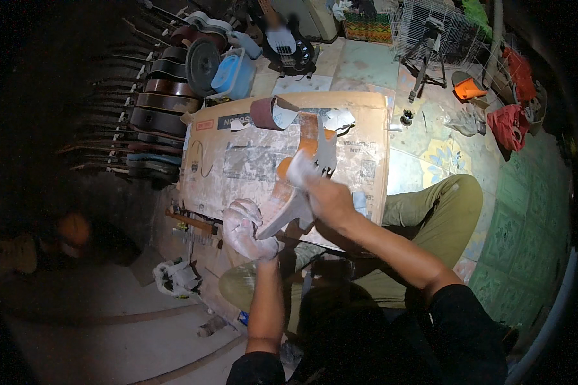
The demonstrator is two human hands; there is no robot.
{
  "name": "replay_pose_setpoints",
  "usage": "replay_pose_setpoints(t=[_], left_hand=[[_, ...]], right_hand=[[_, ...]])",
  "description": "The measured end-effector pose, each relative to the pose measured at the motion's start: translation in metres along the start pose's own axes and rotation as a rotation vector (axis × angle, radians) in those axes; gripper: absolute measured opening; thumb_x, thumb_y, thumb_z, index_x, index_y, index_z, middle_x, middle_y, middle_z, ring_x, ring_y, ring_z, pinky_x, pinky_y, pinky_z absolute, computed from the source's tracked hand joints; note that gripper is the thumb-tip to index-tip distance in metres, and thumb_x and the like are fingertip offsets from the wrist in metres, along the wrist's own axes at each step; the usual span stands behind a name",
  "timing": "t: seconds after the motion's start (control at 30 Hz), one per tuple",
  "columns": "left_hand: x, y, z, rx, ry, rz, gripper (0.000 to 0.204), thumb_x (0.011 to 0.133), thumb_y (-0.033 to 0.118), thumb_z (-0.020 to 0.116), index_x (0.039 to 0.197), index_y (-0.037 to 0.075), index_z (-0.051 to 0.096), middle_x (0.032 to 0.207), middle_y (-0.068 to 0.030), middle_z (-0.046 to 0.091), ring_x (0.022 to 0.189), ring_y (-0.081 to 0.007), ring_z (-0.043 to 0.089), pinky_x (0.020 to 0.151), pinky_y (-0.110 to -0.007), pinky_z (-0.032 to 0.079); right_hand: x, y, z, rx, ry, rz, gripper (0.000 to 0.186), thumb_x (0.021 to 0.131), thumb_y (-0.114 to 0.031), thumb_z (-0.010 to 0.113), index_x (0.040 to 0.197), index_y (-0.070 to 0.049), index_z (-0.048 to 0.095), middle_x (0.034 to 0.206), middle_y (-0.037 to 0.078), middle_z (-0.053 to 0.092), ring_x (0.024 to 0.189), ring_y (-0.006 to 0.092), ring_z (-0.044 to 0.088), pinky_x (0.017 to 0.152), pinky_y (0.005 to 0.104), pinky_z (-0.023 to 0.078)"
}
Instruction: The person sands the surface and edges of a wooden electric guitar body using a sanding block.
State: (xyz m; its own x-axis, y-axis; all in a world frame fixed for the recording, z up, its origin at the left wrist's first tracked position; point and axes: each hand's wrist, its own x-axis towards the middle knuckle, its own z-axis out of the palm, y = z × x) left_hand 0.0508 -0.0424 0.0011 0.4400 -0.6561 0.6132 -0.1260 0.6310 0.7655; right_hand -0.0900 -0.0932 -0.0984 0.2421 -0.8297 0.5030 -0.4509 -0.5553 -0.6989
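What looks like an electric guitar body [282,206], orange-brown along its edge with a dusty grey face, stands tilted edge-up over a cardboard sheet [202,176]. Dark cutouts show in its grey face. My left hand [245,231], coated in pale dust, is wrapped round its near end. My right hand [324,196] lies closed against the edge near the middle, its fingers whitish and smeared by motion. Whether a pad or paper is under those fingers cannot be made out. Beyond the body's far end sits a curled brown sandpaper strip [264,113].
Torn white paper [339,119] lies on the cardboard. Several guitars [167,102] stand racked at the left; a dark electric guitar [289,48] is behind. A blue tub [228,74], tripod [424,61], wire cage [424,25] and red bag [508,126] stand farther off. My crossed legs [437,208] border the cardboard.
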Motion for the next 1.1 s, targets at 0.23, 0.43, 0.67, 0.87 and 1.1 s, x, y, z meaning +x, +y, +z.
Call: replay_pose_setpoints(t=[0.23, 0.43, 0.67, 0.87, 1.1], left_hand=[[-0.010, 0.008, 0.007, 0.150, -0.012, 0.120, 0.020, 0.086, 0.020, 0.047, 0.075, 0.002, 0.044, 0.068, -0.0076, 0.043, 0.067, -0.0184, 0.043, 0.064, -0.031, 0.039], [-0.042, 0.036, 0.001, 0.239, -0.227, 0.221, 0.020, 0.086, 0.020, 0.048, 0.079, 0.002, 0.044, 0.073, -0.0090, 0.044, 0.071, -0.0195, 0.043, 0.067, -0.032, 0.039], [-0.052, 0.027, 0.006, 0.210, -0.244, 0.247, 0.020, 0.086, 0.020, 0.049, 0.083, 0.001, 0.044, 0.078, -0.0106, 0.044, 0.076, -0.0208, 0.043, 0.071, -0.033, 0.038], [-0.049, 0.021, 0.011, 0.227, -0.199, 0.247, 0.021, 0.086, 0.020, 0.050, 0.087, 0.000, 0.044, 0.083, -0.0120, 0.044, 0.081, -0.0219, 0.043, 0.074, -0.034, 0.038], [-0.048, 0.012, 0.019, 0.213, -0.169, 0.242, 0.023, 0.086, 0.020, 0.050, 0.092, -0.001, 0.044, 0.088, -0.0137, 0.045, 0.086, -0.0232, 0.043, 0.078, -0.036, 0.038]], right_hand=[[0.007, -0.049, -0.063, 0.134, -0.321, -0.073, 0.041, 0.080, -0.003, 0.060, 0.119, -0.010, 0.066, 0.102, 0.012, 0.071, 0.085, 0.0331, 0.069, 0.074, 0.0436, 0.057], [0.000, -0.046, -0.064, 0.344, -0.506, -0.024, 0.039, 0.081, -0.004, 0.059, 0.119, -0.007, 0.065, 0.119, 0.018, 0.066, 0.097, 0.0359, 0.067, 0.081, 0.0409, 0.056], [0.005, -0.061, -0.095, 0.639, -0.544, -0.023, 0.045, 0.080, 0.000, 0.061, 0.125, -0.002, 0.062, 0.119, 0.023, 0.065, 0.104, 0.0386, 0.066, 0.088, 0.0390, 0.055], [0.022, -0.098, -0.120, 0.817, -0.607, 0.003, 0.046, 0.080, 0.000, 0.058, 0.126, -0.005, 0.063, 0.121, 0.022, 0.064, 0.100, 0.0359, 0.068, 0.086, 0.0405, 0.056], [0.028, -0.104, -0.125, 0.756, -0.653, 0.066, 0.055, 0.075, 0.009, 0.048, 0.126, -0.004, 0.063, 0.123, 0.022, 0.063, 0.108, 0.0371, 0.064, 0.098, 0.0401, 0.051]])
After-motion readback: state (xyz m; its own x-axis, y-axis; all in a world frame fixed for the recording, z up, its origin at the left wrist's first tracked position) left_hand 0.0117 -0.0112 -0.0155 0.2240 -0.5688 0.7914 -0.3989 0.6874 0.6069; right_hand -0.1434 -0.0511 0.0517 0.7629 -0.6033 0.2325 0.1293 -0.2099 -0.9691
